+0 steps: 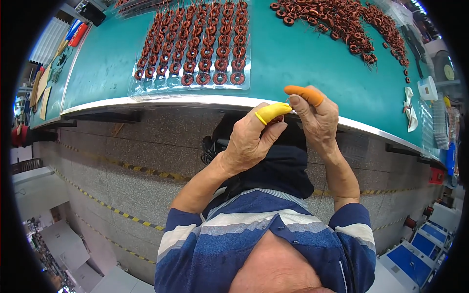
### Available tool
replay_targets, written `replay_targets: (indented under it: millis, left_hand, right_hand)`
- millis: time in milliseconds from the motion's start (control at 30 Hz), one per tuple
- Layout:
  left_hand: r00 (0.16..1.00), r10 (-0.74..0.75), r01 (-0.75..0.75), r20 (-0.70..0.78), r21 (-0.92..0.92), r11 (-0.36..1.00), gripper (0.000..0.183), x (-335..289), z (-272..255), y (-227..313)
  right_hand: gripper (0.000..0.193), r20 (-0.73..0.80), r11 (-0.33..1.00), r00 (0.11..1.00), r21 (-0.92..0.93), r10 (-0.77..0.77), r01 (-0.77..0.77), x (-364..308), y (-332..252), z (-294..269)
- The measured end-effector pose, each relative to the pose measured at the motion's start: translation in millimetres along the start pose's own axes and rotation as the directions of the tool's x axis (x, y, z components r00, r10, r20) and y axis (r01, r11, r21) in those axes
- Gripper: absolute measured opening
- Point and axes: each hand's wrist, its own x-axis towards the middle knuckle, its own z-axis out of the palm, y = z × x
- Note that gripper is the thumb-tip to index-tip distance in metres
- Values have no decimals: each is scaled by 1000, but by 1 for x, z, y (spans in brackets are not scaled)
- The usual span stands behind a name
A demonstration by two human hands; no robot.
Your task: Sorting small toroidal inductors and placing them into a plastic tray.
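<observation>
My left hand point(251, 139) is closed in front of the table edge, a yellow finger cot on its index finger. Between that finger and the thumb sits a copper-wound ring coil point(278, 119), mostly hidden by the fingers. Just to the right, my right hand point(317, 115) is closed in a pinch, with an orange finger cot on its index finger. Its thumb tip meets the yellow cot. Whatever it pinches there is too small to make out. Beyond my hands lies a clear plastic tray point(166, 88) with rows of copper-wound ring coils point(205, 51), their thin wire ends sticking out.
A heap of loose coils point(337, 29) covers the far right of the green table point(278, 63). At the right edge are a white tub point(428, 89), a crumpled white cloth point(410, 111) and stacked clear trays point(440, 124). A metal edge strip point(195, 99) runs along the table's front.
</observation>
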Motion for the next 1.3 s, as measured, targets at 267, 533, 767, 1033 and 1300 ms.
replay_targets:
  millis: [267, 533, 767, 1033, 1300]
  left_hand:
    - [973, 228, -193, -45, 393, 899, 27, 6, -4, 5]
    - [990, -119, 124, -76, 63, 990, 22, 13, -11, 5]
    - [993, -110, 92, -33, -338, 937, 21, 9, -7, 15]
    - [976, -200, 216, 82, -395, 893, 30, 9, -20, 8]
    - [993, -115, 97, -30, -354, 930, 36, 13, -34, 12]
  right_hand:
    - [12, -75, 842, 894, -376, -442, 386, 4, 12, 2]
    - [12, -87, 926, 947, -257, -308, 277, -7, -14, -12]
    - [27, 83, 772, 939, 548, 333, -322, -11, -2, -8]
    - [29, 195, 645, 913, 656, 358, -393, -12, 17, 4]
    - [32, 210, 707, 941, 622, 265, -337, -23, 10, -9]
